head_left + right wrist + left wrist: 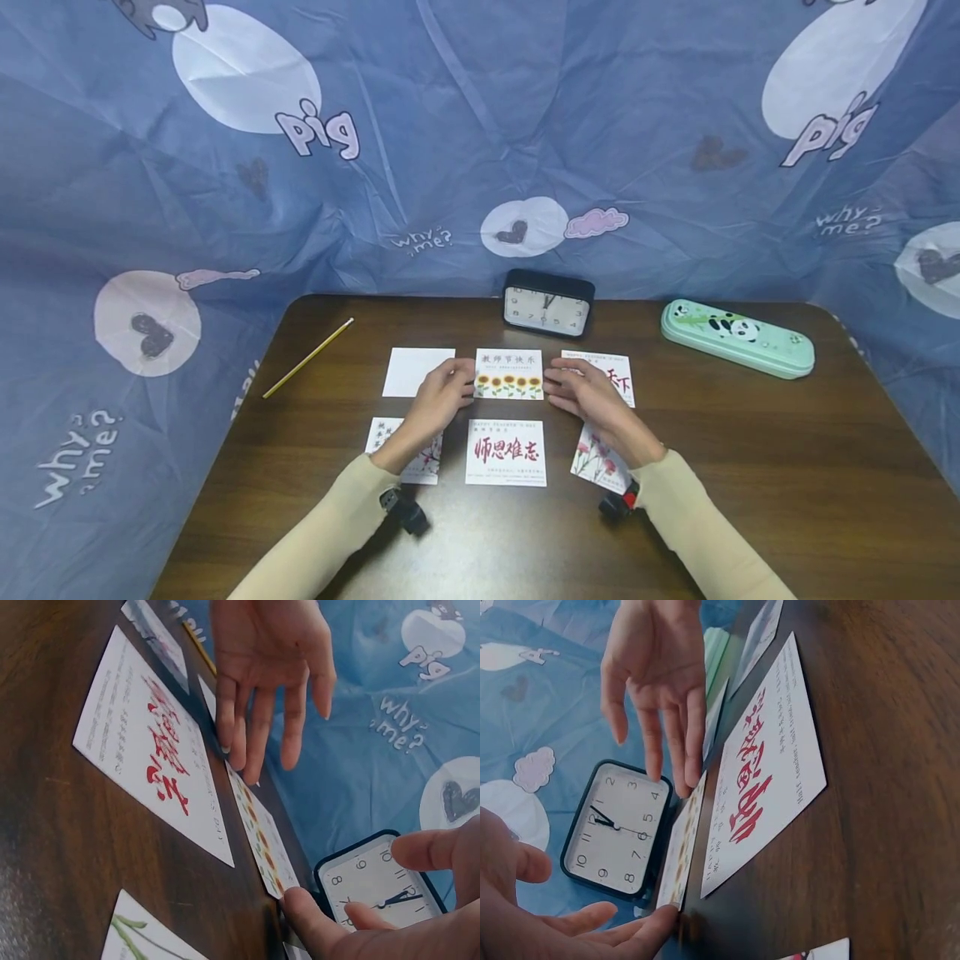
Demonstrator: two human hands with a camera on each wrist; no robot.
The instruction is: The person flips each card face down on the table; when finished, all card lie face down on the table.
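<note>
A white paper card printed with a row of sunflowers (pixel 509 374) lies flat at the middle of the far row of cards on the dark brown wooden worktop (pixel 750 467). The left hand (pixel 438 398) touches the card's left edge with straight, slightly spread fingers (pixel 259 739); the right hand (pixel 581 392) meets its right edge the same way, fingers (pixel 656 727) extended (neither hand pinches or lifts it).

Left of it lies a blank white card (pixel 417 371), right of it a white card with red brush characters (pixel 611 377), partly under the right hand. Nearer sits a white card with large red calligraphy (pixel 506 452), flanked by two flower cards partly hidden beneath the wrists.

At the far edge stands a black rectangular alarm clock (pixel 547 303). Far right rests a mint-green panda pencil case (pixel 737 337), closed, contents unseen. Far left lies a yellow pencil (pixel 307 357).
</note>
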